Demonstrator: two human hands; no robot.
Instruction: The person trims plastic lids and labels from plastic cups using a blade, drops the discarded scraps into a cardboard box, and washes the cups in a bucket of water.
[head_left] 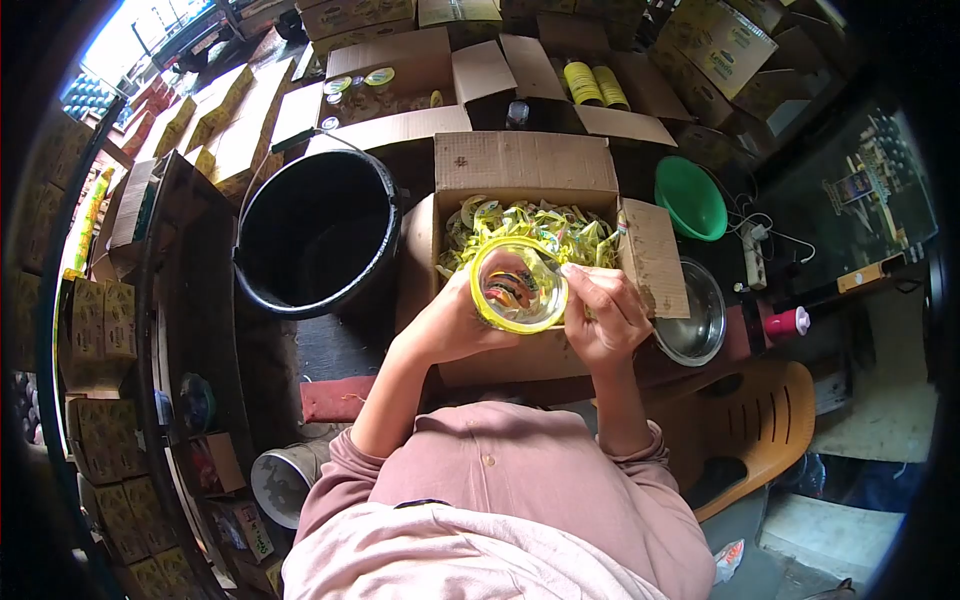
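The left hand (455, 325) curls round a clear jar (520, 285) from its left side; the right hand (607, 310), its grip narrow, touches the yellow rim (477, 288) at right, perhaps pinching something too small to see. The jar's long axis points toward the camera, above an open box (525, 163) of wrappers (545, 222). A bucket (318, 230) stands left.

Both arms (390, 398) bent, fingers (602, 290) curled

A packing workshop or storeroom, by its look. Printed cartons (105, 320) stand stacked around; open cardboard boxes (525, 162) hold yellow cylinders (582, 84) and crumpled yellow-green wrappers (562, 226).
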